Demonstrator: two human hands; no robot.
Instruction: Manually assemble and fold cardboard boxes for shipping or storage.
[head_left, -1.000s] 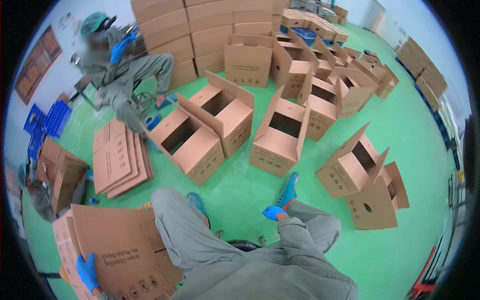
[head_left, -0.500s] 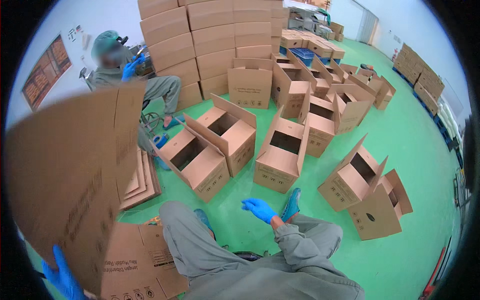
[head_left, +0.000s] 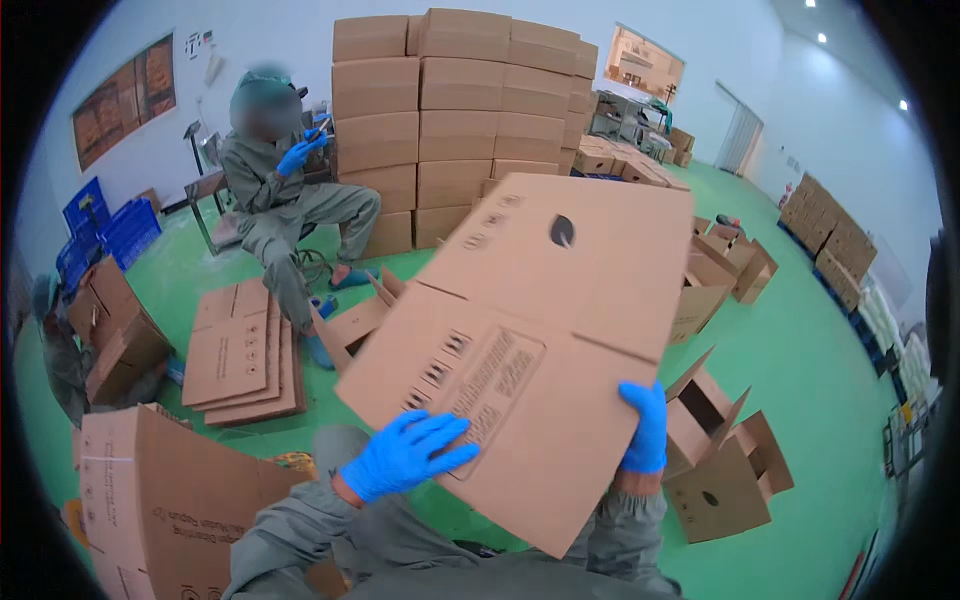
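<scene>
A flattened cardboard box [head_left: 560, 300], brown with a dark leaf mark and printed panels, is tilted up in front of me. My right hand [head_left: 645, 428], in a blue glove, grips its right edge with the thumb on the face towards me. The fingers behind the board are hidden. My gloved left hand [head_left: 408, 456] lies against the lower left of the box, fingers stretched out over its printed face. The board covers most of the opened boxes behind it.
More flattened boxes [head_left: 170, 500] stand at my lower left, with a flat stack [head_left: 235, 350] beyond. A seated person [head_left: 280, 190] and another person [head_left: 65, 360] are on the left. Opened boxes [head_left: 720, 490] stand at the right. Stacked cartons [head_left: 460, 85] rise at the back.
The flattened box has swung from my far left to in front of me. My right hand, empty before, now grips its right edge; my left hand has moved onto its face. My view has lifted.
</scene>
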